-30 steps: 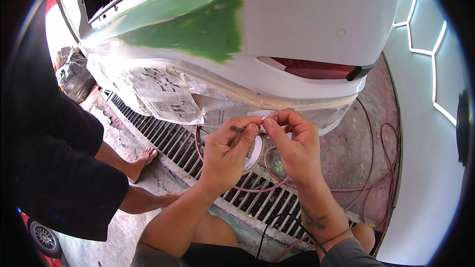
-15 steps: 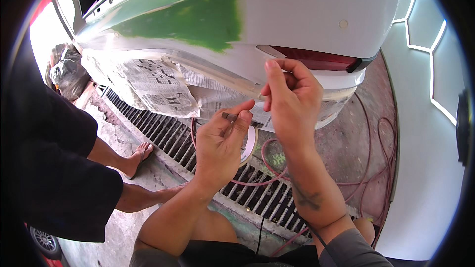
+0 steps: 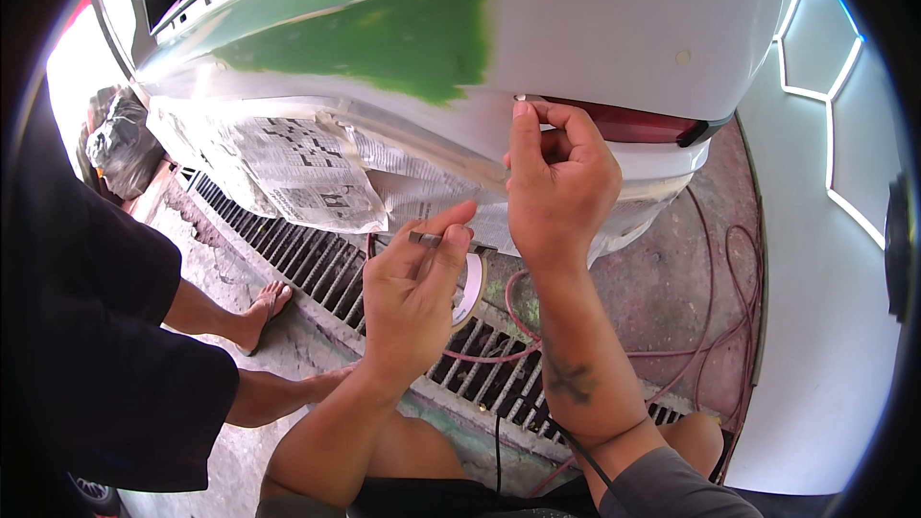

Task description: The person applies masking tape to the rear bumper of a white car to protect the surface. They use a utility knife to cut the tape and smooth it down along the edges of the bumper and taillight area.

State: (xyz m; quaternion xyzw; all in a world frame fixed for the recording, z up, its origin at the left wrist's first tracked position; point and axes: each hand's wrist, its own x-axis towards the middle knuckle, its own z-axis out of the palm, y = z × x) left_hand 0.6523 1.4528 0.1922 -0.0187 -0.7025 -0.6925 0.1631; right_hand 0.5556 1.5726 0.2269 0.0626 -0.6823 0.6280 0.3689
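Observation:
My left hand (image 3: 411, 297) is closed, pinching a small dark flat strip (image 3: 424, 240), seemingly metal, between thumb and fingers. A roll of tape (image 3: 470, 290) with a pale lilac inner face shows behind that hand; whether the fingers hold it is hidden. My right hand (image 3: 566, 182) is raised higher, thumb against curled fingers, in front of the left end of a long red reflector (image 3: 633, 123). What its pinch holds, if anything, I cannot make out. Behind both hands is a pale car body (image 3: 595, 29) with a green patch (image 3: 422, 43). Newspaper (image 3: 317, 168) is taped along its lower part.
A metal floor grate (image 3: 288, 247) runs beneath the car. Reddish hose (image 3: 710, 278) lies coiled on the floor at right. Another person's sandalled foot (image 3: 264, 317) stands at left, near a dark bag (image 3: 125, 149). A white panel (image 3: 815, 326) rises on the right.
My right hand has risen slightly, closer to the reflector's left end. My left hand has shifted a little left and down, and the view has moved slightly.

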